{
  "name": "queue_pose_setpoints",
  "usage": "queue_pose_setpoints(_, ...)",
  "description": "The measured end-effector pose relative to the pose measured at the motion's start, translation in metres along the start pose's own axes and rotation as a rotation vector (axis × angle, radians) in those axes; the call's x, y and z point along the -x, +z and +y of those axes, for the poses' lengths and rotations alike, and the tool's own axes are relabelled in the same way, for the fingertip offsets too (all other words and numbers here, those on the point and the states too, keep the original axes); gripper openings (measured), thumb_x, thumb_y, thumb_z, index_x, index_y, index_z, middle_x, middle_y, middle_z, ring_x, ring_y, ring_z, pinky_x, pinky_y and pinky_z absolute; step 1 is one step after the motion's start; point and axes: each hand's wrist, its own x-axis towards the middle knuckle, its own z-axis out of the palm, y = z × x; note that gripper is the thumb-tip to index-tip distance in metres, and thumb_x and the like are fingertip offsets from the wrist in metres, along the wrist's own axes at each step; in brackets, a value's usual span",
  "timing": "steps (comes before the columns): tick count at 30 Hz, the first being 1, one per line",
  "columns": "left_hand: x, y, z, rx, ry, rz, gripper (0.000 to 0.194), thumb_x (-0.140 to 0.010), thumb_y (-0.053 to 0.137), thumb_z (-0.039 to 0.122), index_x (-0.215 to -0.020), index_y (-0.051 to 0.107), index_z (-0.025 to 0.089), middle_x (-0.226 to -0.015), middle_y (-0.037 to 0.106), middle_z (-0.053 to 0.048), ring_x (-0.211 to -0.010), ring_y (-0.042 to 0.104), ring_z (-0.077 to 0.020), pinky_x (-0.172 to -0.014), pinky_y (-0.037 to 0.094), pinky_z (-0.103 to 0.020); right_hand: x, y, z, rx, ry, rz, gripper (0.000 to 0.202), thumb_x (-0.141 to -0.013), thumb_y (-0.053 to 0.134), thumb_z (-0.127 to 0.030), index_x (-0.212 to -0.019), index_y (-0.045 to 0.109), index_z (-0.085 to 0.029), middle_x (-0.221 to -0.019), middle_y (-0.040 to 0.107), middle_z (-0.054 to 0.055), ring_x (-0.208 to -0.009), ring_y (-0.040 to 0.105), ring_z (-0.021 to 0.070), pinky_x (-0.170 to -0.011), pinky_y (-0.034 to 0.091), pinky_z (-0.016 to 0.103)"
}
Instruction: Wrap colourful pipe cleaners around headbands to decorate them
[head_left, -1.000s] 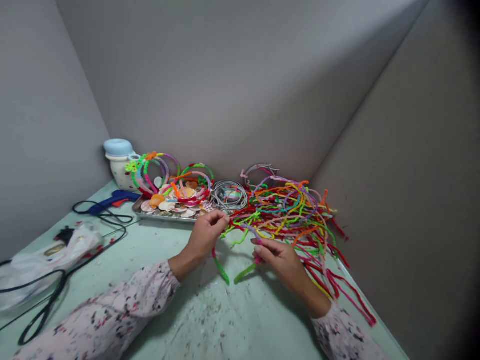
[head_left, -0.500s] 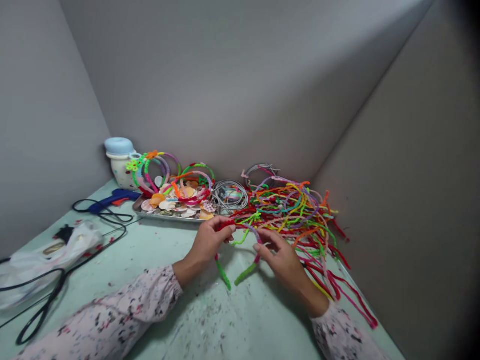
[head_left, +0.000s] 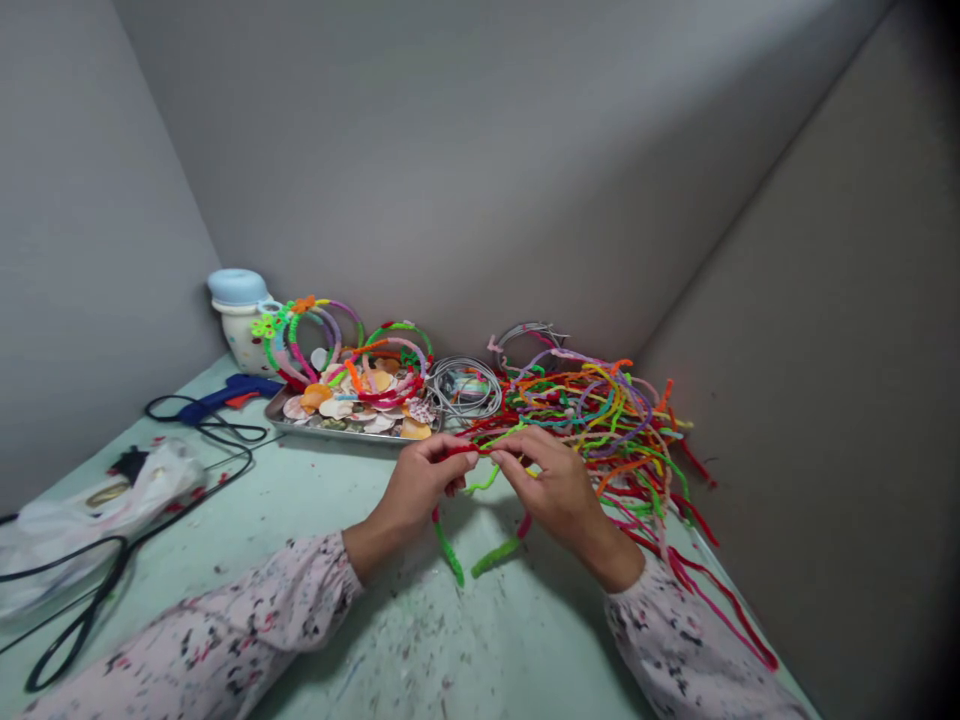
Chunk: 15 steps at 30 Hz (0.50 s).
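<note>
A headband (head_left: 496,556) wrapped in coloured pipe cleaners arches between my two hands, its green ends pointing down toward the table. My left hand (head_left: 414,487) pinches the red stretch at the top left of the arch. Close beside it, my right hand (head_left: 556,492) is closed with thumb and fingertips on the top, where a thin red strand shows between the hands. The right fingers hide most of that side of the band. Behind my right hand lies a heap of loose pipe cleaners (head_left: 611,410) in many colours.
A metal tray (head_left: 337,433) holds seashells and several finished headbands (head_left: 390,345). Grey wire coils (head_left: 466,388) lie right of it. At left are a blue glue gun (head_left: 225,395), a black cable (head_left: 124,560), a plastic bag (head_left: 161,480) and a blue-lidded jar (head_left: 241,320). Walls enclose the table.
My right hand has moved up and left along the headband, from its right side to the top near my left hand. My left hand keeps its pinch.
</note>
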Motion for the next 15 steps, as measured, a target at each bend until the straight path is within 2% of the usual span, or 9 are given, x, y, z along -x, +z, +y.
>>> queue_pose_setpoints(3, 0.001, 0.0, 0.002, -0.006, -0.008, -0.003, 0.018, -0.071, 0.07, 0.03, -0.08, 0.065, 0.015, -0.057, 0.054, 0.002, -0.051, 0.045, -0.0081, -0.049, 0.034, -0.021, -0.005, -0.005, -0.002, 0.041, -0.004, -0.065, 0.018, -0.089, 0.05, -0.027, -0.088, 0.067, -0.021, -0.086, 0.064, 0.006, -0.081, 0.057, 0.0172, -0.075, 0.042, 0.029)
queue_pose_setpoints(6, 0.001, 0.0, 0.003, -0.018, -0.007, -0.018, 0.018, -0.071, 0.069, 0.029, -0.079, 0.065, 0.014, -0.058, 0.055, 0.002, -0.051, 0.045, -0.0074, -0.049, 0.034, -0.02, -0.013, -0.01, -0.003, -0.034, 0.12, -0.146, 0.019, -0.087, 0.051, -0.028, -0.082, 0.067, -0.019, -0.077, 0.062, 0.003, -0.074, 0.054, 0.0155, -0.067, 0.04, 0.027)
queue_pose_setpoints(10, 0.002, 0.0, 0.003, -0.02, -0.015, -0.021, 0.016, -0.071, 0.069, 0.028, -0.076, 0.063, 0.014, -0.056, 0.054, 0.003, -0.049, 0.044, -0.0066, -0.049, 0.034, -0.019, -0.021, -0.012, 0.003, -0.389, 0.422, -0.337, 0.018, -0.08, 0.057, -0.031, -0.074, 0.064, -0.016, -0.064, 0.057, -0.001, -0.06, 0.048, 0.0116, -0.057, 0.035, 0.025)
queue_pose_setpoints(15, 0.005, 0.001, 0.005, -0.039, -0.032, -0.048, 0.016, -0.071, 0.069, 0.028, -0.077, 0.064, 0.014, -0.055, 0.055, 0.003, -0.049, 0.045, -0.0065, -0.048, 0.034, -0.019, -0.02, -0.007, 0.014, -0.832, 0.668, -0.419, 0.019, -0.07, 0.066, -0.035, -0.068, 0.062, -0.016, -0.062, 0.057, -0.002, -0.055, 0.047, 0.0096, -0.055, 0.035, 0.024)
